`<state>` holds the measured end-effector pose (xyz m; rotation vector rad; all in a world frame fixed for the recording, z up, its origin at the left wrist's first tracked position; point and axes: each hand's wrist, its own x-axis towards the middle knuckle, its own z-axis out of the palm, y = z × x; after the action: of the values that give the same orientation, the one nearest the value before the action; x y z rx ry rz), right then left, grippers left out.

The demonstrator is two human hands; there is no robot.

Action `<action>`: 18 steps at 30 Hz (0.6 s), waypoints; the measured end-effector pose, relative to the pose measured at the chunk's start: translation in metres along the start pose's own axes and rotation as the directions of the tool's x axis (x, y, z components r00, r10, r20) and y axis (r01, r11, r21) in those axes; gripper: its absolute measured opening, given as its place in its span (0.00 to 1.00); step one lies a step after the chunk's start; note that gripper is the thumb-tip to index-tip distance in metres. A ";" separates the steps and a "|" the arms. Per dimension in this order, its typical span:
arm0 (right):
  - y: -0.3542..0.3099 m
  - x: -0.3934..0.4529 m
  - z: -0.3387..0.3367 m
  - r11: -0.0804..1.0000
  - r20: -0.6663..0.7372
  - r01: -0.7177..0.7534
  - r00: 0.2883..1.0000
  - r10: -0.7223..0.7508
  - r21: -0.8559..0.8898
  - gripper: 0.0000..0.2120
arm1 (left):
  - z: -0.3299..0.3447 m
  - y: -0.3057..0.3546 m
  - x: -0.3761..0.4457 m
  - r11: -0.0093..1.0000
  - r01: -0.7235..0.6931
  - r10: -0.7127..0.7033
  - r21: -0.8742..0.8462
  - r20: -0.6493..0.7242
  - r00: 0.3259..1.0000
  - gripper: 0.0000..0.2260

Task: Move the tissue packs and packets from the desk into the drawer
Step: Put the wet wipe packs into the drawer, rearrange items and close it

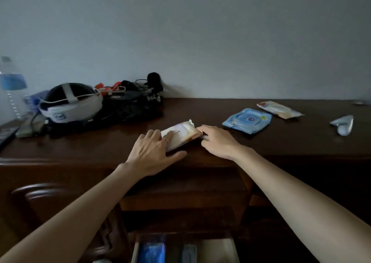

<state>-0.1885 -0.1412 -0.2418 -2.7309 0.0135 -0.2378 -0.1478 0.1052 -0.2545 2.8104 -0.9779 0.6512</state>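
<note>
A beige and white tissue pack lies near the front edge of the dark wooden desk. My left hand lies over its left end, fingers on top and thumb stretched along the desk edge. My right hand touches its right end with bent fingers. Further right lie a blue packet and a beige packet. The open drawer shows at the bottom, with a blue pack inside.
A white headset sits on a black bag with tangled cables at the back left. A water bottle stands at the far left. A pale crumpled wrapper lies at the right.
</note>
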 end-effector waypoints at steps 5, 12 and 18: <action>-0.018 -0.067 0.003 0.996 -0.148 0.049 0.987 -0.059 -0.071 0.31 | -0.020 0.002 -0.044 0.999 -0.040 0.039 0.019 0.054 0.998 0.38; -0.014 -0.124 0.028 0.966 -0.380 0.198 0.891 -0.248 -0.168 0.15 | -0.018 0.036 -0.110 0.989 -0.129 0.110 -0.071 -0.224 0.968 0.21; 0.040 -0.229 0.169 0.979 -0.144 0.056 0.989 -0.028 0.196 0.17 | 0.091 0.047 -0.230 0.958 0.023 -0.028 -0.285 -0.012 1.000 0.30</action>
<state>-0.3851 -0.1024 -0.4480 -2.5120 -0.0279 -0.4197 -0.3055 0.1788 -0.4371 2.5567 -0.9464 0.4842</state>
